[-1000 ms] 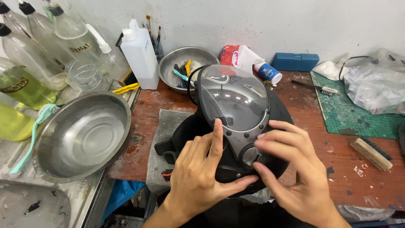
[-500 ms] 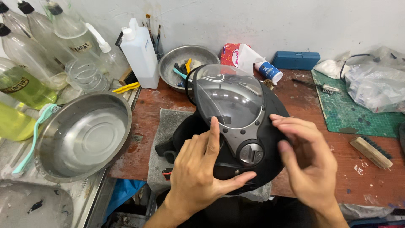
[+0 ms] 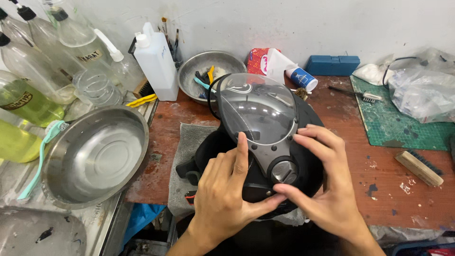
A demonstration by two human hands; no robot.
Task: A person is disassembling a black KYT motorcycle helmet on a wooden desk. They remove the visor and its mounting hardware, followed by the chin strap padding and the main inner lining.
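Note:
A black full-face mask with a clear domed visor (image 3: 258,114) and a round grey front knob (image 3: 284,171) lies on a grey cloth (image 3: 187,156) on the reddish workbench. My left hand (image 3: 227,199) rests on the mask's lower left side, its index finger laid along the visor frame and its thumb under the knob. My right hand (image 3: 324,189) presses on the mask's right side, fingers spread by the visor rim, thumb meeting the left thumb below the knob.
A large steel bowl (image 3: 95,156) sits at the left with a teal toothbrush (image 3: 35,161) beside it. Bottles (image 3: 33,71), a white jug (image 3: 154,59), a small steel bowl of tools (image 3: 201,71), a green cutting mat (image 3: 403,118) and a wooden brush (image 3: 419,166) surround the mask.
My right hand lifted off the mask half a second ago and has come back down onto its right side. The mask has tilted slightly. My left hand stayed in place.

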